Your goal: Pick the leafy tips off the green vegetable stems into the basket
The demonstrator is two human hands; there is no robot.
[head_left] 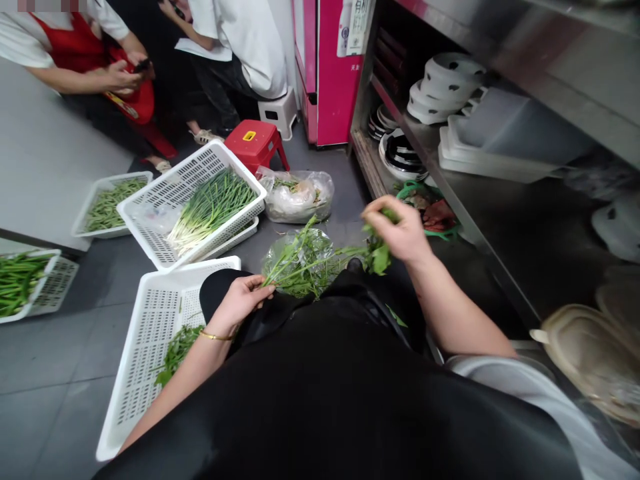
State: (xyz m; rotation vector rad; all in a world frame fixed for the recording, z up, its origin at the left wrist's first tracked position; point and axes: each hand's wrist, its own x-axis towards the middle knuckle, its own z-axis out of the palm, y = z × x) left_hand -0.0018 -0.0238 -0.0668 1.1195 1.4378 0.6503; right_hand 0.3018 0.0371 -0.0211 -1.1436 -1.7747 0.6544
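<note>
Frame centre: left hand [249, 295] pinches green stems [287, 255], long axes fanning up and rightward; right hand [397, 230] seemingly grips leaves [380, 259].

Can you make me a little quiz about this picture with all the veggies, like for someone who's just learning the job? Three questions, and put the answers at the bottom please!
1. True or false: the left hand is holding green stems.

2. Pick one: what colour is the stool nearest the green onions?
A) blue
B) red
C) green

3. Fill the gap: the gold bracelet is on the person's ____ wrist.

Key:
1. True
2. B
3. left
</note>
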